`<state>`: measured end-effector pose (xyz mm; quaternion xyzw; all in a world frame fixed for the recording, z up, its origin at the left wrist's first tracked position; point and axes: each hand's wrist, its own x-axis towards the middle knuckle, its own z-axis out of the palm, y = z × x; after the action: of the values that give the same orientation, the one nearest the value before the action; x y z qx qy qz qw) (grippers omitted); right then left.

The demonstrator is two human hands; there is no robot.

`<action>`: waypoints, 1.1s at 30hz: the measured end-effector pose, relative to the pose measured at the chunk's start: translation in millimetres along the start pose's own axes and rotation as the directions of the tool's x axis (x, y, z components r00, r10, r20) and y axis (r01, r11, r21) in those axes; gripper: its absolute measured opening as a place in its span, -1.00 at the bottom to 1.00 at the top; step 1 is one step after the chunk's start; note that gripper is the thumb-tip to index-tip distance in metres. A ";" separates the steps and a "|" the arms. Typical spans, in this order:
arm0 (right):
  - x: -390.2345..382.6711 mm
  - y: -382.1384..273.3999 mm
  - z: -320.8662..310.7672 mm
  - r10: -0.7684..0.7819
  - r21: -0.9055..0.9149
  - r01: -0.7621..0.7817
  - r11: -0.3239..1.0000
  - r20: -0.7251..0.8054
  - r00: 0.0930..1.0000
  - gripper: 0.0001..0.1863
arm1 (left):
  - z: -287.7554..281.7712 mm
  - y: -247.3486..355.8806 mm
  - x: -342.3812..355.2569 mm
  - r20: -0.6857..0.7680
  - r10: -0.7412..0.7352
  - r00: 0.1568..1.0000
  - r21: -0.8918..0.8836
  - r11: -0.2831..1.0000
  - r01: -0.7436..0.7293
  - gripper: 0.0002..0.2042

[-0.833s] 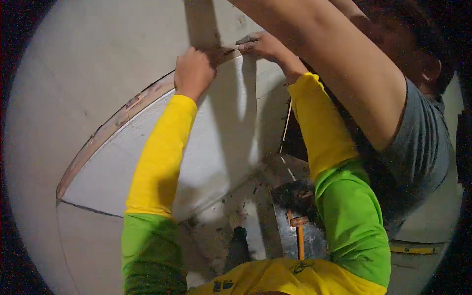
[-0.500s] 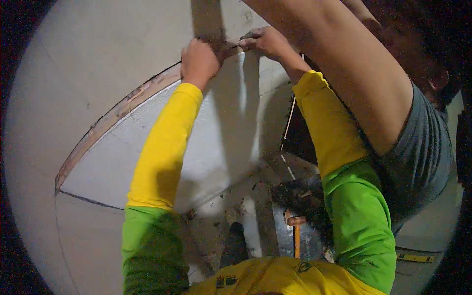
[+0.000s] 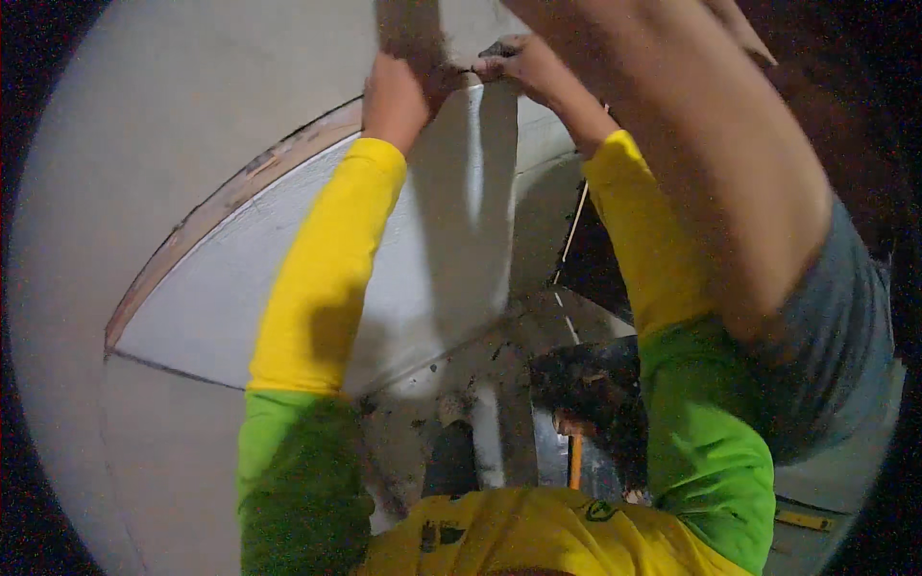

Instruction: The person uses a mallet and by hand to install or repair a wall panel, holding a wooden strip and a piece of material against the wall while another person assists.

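My left hand (image 3: 392,94), blurred, has curled fingers at the upper stretch of a curved wooden edge strip (image 3: 230,187) that borders a white curved panel (image 3: 288,240); what it holds is hidden. My right hand (image 3: 533,72) is closed at the same edge, a little right of my left, its fingertips on something small and dark that I cannot make out. Another person's bare arm (image 3: 701,144) reaches up just right of my right arm and partly overlaps it.
The other person's grey sleeve (image 3: 845,326) fills the right side. Below are a debris-strewn floor (image 3: 413,365), a dark sheet (image 3: 576,370), an orange-handled hammer (image 3: 574,456) and a yellow level (image 3: 802,518). A pale flat surface (image 3: 144,144) surrounds the strip at left.
Both my hands have moved upward and slightly right in the picture, still at the curved edge. The other person's arm has shifted lower and rightward, and their head is now largely lost in shadow.
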<state>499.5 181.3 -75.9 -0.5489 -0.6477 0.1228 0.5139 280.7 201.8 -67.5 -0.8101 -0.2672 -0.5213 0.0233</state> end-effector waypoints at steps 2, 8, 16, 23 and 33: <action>10.6 41.5 -13.0 0.046 0.114 -0.047 0.992 0.013 0.999 -0.58 | 9.9 29.4 6.0 0.096 -0.080 0.992 0.101 0.992 0.070 -0.65; -9.8 -16.7 1.1 -0.085 -0.233 0.088 0.968 0.022 0.996 -0.62 | 2.4 1.5 5.0 0.028 -0.240 0.970 0.328 0.919 0.218 -0.78; -33.2 -34.3 -5.5 -0.023 -0.216 0.016 0.976 -0.030 0.999 -0.53 | 4.5 9.9 0.4 -0.021 -0.209 0.978 0.343 0.917 0.204 -0.84; -18.6 -6.8 10.2 -0.111 -0.219 0.106 0.970 -0.009 0.994 -0.49 | -5.3 23.3 -4.0 0.163 -0.390 0.906 0.337 0.885 0.321 -0.78; -20.8 16.7 1.4 -0.159 -0.373 0.097 0.923 -0.139 0.978 -0.57 | -253.7 -61.1 -28.6 -0.326 0.099 0.940 0.618 0.775 0.132 -0.53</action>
<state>505.4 170.6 -99.7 -0.5995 -0.6485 -0.0796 0.4623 32.6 162.1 8.8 -0.6500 -0.4256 -0.5331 0.3348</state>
